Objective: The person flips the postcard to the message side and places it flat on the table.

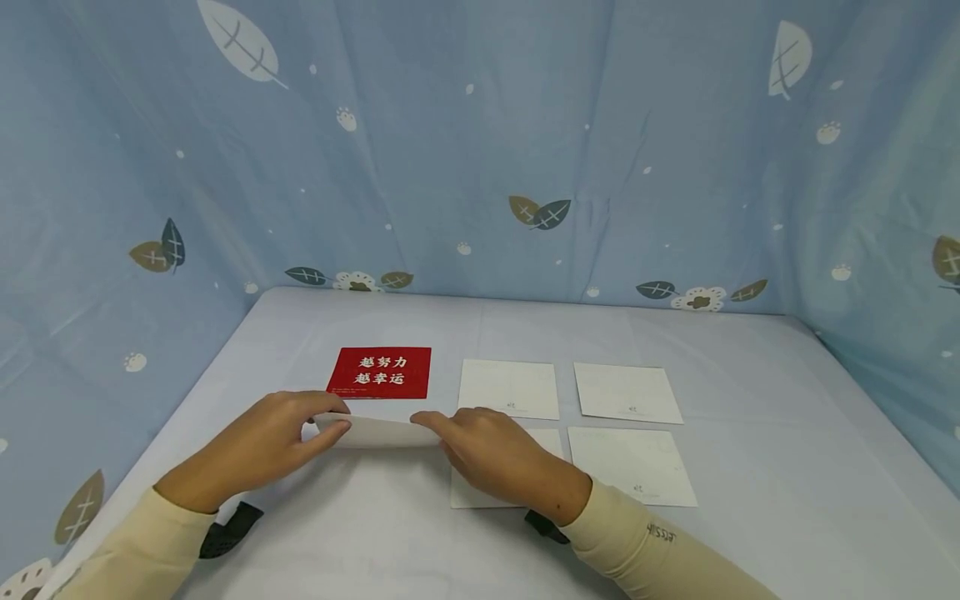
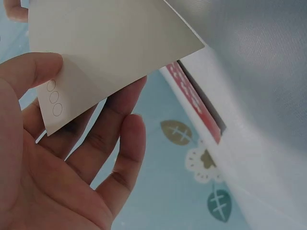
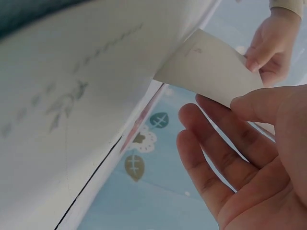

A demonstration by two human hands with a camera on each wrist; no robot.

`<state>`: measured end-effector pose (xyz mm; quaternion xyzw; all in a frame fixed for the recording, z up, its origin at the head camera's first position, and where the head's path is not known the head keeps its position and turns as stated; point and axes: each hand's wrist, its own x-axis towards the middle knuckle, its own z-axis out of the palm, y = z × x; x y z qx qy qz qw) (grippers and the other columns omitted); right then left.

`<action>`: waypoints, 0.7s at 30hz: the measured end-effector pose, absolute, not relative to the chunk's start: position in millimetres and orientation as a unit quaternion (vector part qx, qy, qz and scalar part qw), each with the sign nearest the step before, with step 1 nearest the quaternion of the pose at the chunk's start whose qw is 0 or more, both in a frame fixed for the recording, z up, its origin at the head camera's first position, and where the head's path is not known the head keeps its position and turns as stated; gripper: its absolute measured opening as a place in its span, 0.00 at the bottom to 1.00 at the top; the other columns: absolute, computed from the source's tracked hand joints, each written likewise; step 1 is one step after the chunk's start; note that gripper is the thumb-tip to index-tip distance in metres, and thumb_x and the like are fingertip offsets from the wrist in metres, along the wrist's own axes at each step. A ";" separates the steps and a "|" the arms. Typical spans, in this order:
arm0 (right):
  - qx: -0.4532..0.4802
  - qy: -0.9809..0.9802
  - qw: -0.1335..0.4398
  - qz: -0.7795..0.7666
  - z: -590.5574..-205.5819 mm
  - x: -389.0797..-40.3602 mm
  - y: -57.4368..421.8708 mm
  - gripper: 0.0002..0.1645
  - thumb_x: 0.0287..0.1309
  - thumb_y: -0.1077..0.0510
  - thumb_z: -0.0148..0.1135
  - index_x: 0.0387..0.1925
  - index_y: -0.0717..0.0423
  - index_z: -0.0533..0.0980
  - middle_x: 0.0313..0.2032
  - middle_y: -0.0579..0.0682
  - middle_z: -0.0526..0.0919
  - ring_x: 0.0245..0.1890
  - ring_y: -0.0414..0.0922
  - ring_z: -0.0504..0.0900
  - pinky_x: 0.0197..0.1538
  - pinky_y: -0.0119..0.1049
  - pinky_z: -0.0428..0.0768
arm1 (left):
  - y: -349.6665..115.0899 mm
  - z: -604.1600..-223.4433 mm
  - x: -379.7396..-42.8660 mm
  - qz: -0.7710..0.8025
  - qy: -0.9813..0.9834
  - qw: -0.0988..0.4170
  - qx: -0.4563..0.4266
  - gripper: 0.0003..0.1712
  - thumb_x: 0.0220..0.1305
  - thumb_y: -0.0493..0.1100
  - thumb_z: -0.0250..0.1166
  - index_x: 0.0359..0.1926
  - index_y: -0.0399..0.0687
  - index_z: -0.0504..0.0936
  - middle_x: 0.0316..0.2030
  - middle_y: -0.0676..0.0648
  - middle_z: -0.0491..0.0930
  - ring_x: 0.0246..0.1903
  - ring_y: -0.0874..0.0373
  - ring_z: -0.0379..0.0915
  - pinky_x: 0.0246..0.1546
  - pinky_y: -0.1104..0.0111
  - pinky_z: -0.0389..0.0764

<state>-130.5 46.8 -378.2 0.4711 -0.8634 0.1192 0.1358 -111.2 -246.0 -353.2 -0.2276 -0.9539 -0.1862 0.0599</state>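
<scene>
A pale postcard is held up off the table between both hands, its plain side facing me. My left hand pinches its left end; in the left wrist view the thumb lies on the card near a column of small printed circles, with the fingers behind. My right hand pinches the upper right corner between thumb and index finger, and the other fingers are loosely bent in the right wrist view. Just beyond the held card lies a red card with white characters. The held card's far face is hidden in the head view.
Several white cards lie face down at the right: two at the back, a card and another card, and nearer a card and one partly under my right arm. A blue leaf-patterned curtain encloses the white table.
</scene>
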 end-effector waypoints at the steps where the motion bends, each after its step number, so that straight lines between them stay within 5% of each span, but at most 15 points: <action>1: 0.471 -0.863 0.137 0.120 -378.2 -130.3 46.8 0.31 0.60 0.62 0.67 0.63 0.47 0.69 0.27 0.44 0.85 0.28 0.38 0.83 0.38 0.27 0.83 | -246.1 -353.3 -111.1 -0.186 -0.954 0.059 -0.227 0.07 0.60 0.45 0.72 0.41 0.56 0.87 0.39 0.58 0.86 0.37 0.63 0.81 0.38 0.61 0.87; 10: 0.473 -0.862 0.134 0.121 -378.3 -129.2 46.4 0.38 0.60 0.61 0.69 0.70 0.50 0.65 0.29 0.44 0.86 0.30 0.38 0.84 0.39 0.27 0.83 | -245.4 -355.4 -112.1 -0.196 -0.951 0.066 -0.230 0.06 0.62 0.44 0.71 0.40 0.55 0.87 0.37 0.61 0.85 0.34 0.66 0.78 0.34 0.66 0.85; 21: 0.478 -0.861 0.126 0.122 -379.3 -127.6 45.0 0.40 0.59 0.61 0.68 0.72 0.47 0.64 0.27 0.40 0.83 0.27 0.35 0.79 0.36 0.24 0.80 | -242.5 -355.3 -111.4 -0.218 -0.957 0.046 -0.188 0.17 0.61 0.44 0.72 0.50 0.49 0.84 0.38 0.54 0.84 0.29 0.63 0.70 0.27 0.75 0.78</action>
